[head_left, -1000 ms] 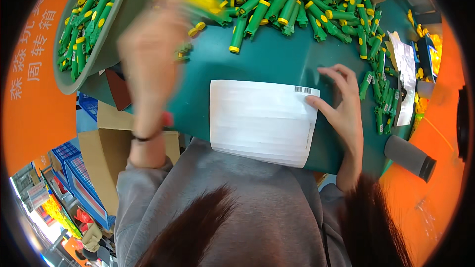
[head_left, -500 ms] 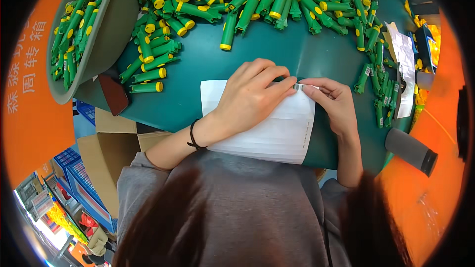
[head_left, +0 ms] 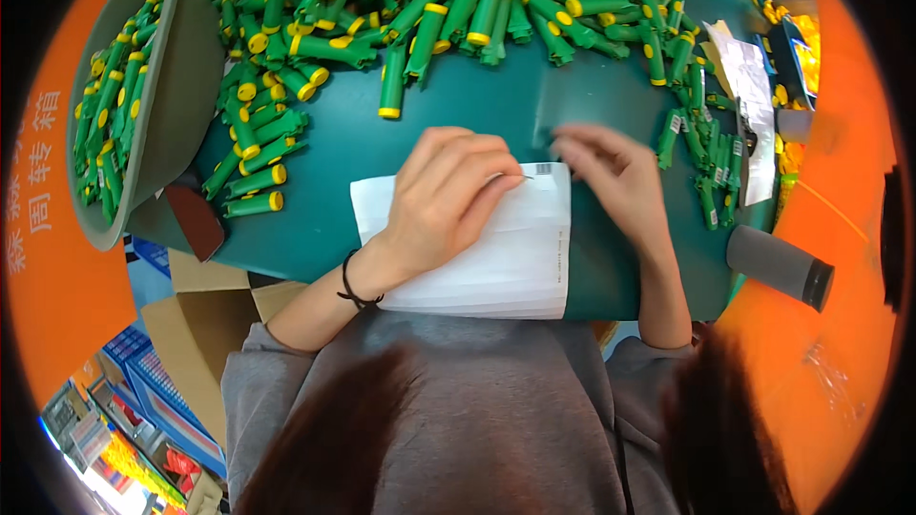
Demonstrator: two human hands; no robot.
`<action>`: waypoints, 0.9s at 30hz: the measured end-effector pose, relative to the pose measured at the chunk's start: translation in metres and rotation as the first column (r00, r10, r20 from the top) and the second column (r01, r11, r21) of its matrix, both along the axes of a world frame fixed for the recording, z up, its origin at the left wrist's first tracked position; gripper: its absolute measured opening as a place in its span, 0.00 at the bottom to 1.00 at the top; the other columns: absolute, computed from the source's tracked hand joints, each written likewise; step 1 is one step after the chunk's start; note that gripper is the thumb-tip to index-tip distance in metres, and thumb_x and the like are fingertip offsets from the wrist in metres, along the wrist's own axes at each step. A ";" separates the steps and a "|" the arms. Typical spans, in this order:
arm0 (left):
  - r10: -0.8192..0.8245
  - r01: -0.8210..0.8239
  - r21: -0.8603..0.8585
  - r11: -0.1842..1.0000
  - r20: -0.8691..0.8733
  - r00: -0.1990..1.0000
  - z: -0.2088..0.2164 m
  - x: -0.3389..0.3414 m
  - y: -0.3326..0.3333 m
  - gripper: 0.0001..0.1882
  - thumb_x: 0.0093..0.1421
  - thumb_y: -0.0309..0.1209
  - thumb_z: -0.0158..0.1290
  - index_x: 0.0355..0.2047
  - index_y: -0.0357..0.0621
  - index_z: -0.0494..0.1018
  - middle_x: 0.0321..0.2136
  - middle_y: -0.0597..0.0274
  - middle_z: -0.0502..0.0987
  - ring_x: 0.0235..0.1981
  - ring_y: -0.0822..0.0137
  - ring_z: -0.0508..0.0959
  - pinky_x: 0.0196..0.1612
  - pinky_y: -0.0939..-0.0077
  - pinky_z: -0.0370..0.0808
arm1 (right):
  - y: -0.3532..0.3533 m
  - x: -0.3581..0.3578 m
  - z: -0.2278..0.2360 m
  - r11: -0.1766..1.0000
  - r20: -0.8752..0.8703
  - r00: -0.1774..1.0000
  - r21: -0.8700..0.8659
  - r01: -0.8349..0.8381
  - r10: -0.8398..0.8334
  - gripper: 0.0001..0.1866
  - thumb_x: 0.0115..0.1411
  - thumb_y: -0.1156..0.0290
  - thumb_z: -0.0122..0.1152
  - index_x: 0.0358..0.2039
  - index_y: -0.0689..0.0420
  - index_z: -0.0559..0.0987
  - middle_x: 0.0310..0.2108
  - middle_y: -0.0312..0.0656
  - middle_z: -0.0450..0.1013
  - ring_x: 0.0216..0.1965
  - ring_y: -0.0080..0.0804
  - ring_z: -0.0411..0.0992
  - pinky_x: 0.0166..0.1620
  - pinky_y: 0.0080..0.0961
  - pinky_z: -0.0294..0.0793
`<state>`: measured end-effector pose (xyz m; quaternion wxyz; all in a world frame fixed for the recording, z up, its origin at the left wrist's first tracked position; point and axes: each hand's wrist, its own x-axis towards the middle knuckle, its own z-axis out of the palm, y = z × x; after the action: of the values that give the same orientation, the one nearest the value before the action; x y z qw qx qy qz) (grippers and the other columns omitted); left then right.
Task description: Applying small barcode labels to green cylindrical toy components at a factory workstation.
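A stack of white paper sheets [head_left: 510, 257] lies flat on the green table, with a small barcode label [head_left: 543, 169] at its upper right corner. My left hand [head_left: 444, 195] rests over the upper part of the stack, thumb and fingertips pinched together. A thin dark edge shows at those fingertips, too small to name. Just right of the stack, my right hand [head_left: 615, 176] is lifted off the paper. Its fingers are blurred by motion but look stretched out and apart from the thumb, and I see nothing between them.
Green tubes with yellow caps [head_left: 491, 14] are heaped along the far side of the table [head_left: 458, 105]. A grey-green tub [head_left: 176, 76] of them stands far left. Barcoded tubes [head_left: 716, 157] and a grey cylinder [head_left: 778, 265] are right. An open cardboard box [head_left: 205, 324] sits lower left.
My right hand has come off the small label it was pinching and moved away from the sheets. The left hand's fingertips have drawn back slightly, uncovering the barcode. The whole view has shifted.
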<state>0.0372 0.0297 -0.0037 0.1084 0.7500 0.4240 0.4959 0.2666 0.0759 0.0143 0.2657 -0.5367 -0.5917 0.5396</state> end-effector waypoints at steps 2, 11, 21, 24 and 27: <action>0.037 -0.033 -0.068 0.997 0.057 0.998 0.003 -0.006 0.000 0.11 0.52 0.21 0.65 0.35 0.41 0.78 0.35 0.61 0.79 0.37 0.57 0.76 0.42 0.67 0.74 | 0.024 0.006 0.020 0.838 0.322 0.890 0.535 0.109 -0.322 0.13 0.59 0.69 0.70 0.43 0.58 0.83 0.38 0.39 0.78 0.37 0.26 0.73 0.40 0.23 0.73; 0.022 -0.010 -0.075 0.997 0.171 0.985 -0.001 -0.013 0.001 0.12 0.52 0.17 0.65 0.37 0.38 0.81 0.35 0.58 0.80 0.35 0.59 0.80 0.36 0.73 0.77 | 0.062 0.045 0.003 0.572 0.545 0.668 0.793 -0.212 -0.507 0.17 0.57 0.69 0.72 0.45 0.59 0.80 0.42 0.43 0.77 0.43 0.40 0.76 0.47 0.32 0.74; -0.089 0.154 -0.230 0.961 0.270 0.959 0.063 -0.020 -0.003 0.10 0.53 0.17 0.66 0.36 0.37 0.79 0.34 0.59 0.82 0.36 0.67 0.81 0.41 0.76 0.76 | -0.025 -0.008 -0.002 0.955 -0.403 0.914 0.288 0.072 0.052 0.12 0.59 0.88 0.60 0.44 0.65 0.78 0.53 0.47 0.69 0.48 0.34 0.74 0.53 0.28 0.75; -0.101 0.171 -0.343 0.924 0.213 0.972 0.074 -0.023 0.002 0.08 0.56 0.20 0.64 0.36 0.38 0.79 0.33 0.60 0.81 0.37 0.65 0.80 0.43 0.74 0.75 | -0.030 -0.013 0.000 0.949 -0.411 0.911 0.303 0.090 0.045 0.15 0.56 0.90 0.62 0.44 0.65 0.77 0.53 0.47 0.69 0.52 0.35 0.72 0.55 0.30 0.74; -0.183 0.233 -0.429 0.873 0.155 0.971 0.080 -0.023 0.006 0.06 0.58 0.22 0.63 0.36 0.38 0.78 0.34 0.60 0.80 0.39 0.64 0.79 0.46 0.72 0.74 | -0.031 -0.014 0.001 0.950 -0.463 0.884 0.300 0.087 0.066 0.18 0.54 0.92 0.64 0.45 0.65 0.77 0.52 0.47 0.69 0.54 0.35 0.71 0.56 0.31 0.74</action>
<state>0.0145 0.0361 0.0760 0.3525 0.7183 0.4361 0.4118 0.2524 0.0447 0.0148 0.4847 -0.3453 -0.5852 0.5508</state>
